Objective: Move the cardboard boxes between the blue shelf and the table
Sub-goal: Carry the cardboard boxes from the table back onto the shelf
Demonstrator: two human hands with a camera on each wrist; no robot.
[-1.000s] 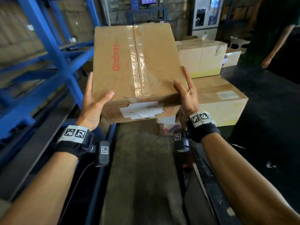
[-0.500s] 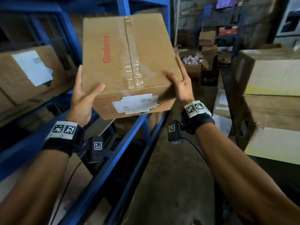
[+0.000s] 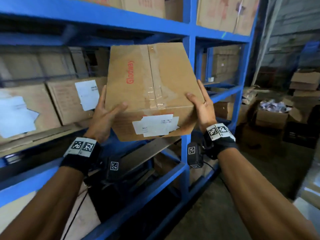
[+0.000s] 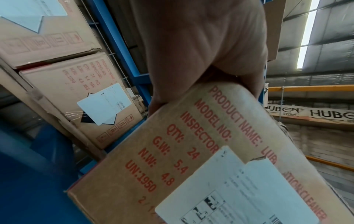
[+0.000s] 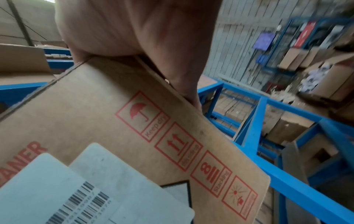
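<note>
A brown cardboard box (image 3: 150, 84) with red "Glodway" print, a taped seam and a white label hangs in front of the blue shelf (image 3: 187, 66), at its middle level. My left hand (image 3: 103, 110) grips its left side, thumb hooked over the top edge. My right hand (image 3: 201, 103) grips the right side the same way. The left wrist view shows my left hand (image 4: 201, 45) on the box (image 4: 191, 151) at its printed face. In the right wrist view my right hand (image 5: 134, 30) clamps the box (image 5: 114, 121) at its upper corner.
Labelled cardboard boxes (image 3: 69, 101) stand on the middle shelf level to the left. More boxes (image 3: 225, 14) fill the level above. A bare shelf board (image 3: 149, 149) lies just under the held box. Open boxes (image 3: 271, 116) and a black crate (image 3: 301, 134) sit on the floor at right.
I have turned left from the table with its stacked boxes towards the blue shelf, carrying the box in both hands. It now hangs right before the middle level. My grip is unchanged.
</note>
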